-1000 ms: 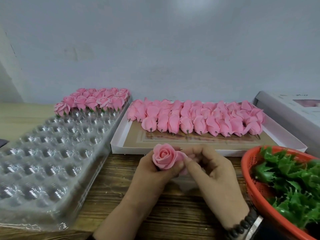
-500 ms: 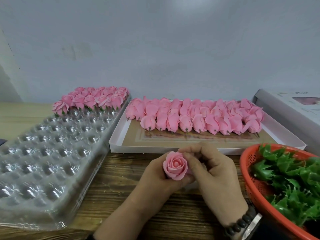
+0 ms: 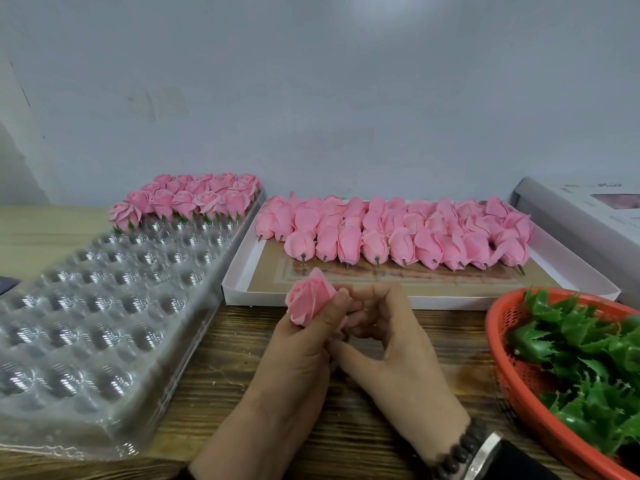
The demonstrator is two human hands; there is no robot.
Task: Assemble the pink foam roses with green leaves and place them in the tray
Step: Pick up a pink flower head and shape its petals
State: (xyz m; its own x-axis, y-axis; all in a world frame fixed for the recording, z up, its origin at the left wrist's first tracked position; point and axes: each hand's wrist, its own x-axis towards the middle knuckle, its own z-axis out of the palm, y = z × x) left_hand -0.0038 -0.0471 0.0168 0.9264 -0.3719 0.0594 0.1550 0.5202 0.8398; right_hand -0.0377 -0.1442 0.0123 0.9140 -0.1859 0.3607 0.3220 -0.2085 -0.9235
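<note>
Pink foam rose [image 3: 309, 300] sits in my left hand [image 3: 304, 344], thumb and fingers curled round its base, bloom tilted up and to the left. My right hand [image 3: 391, 344] touches the left just beside the rose, fingers curled; I cannot tell what they pinch. Both hands hover over the wooden desk [image 3: 221, 379]. Clear plastic tray [image 3: 86, 327] lies at left, finished roses [image 3: 187, 200] filling its far rows. White box [image 3: 239, 271] beyond my hands carries unassembled rose heads [image 3: 398, 233]. Orange basket [image 3: 512, 386] at right holds green leaves [image 3: 581, 358].
</note>
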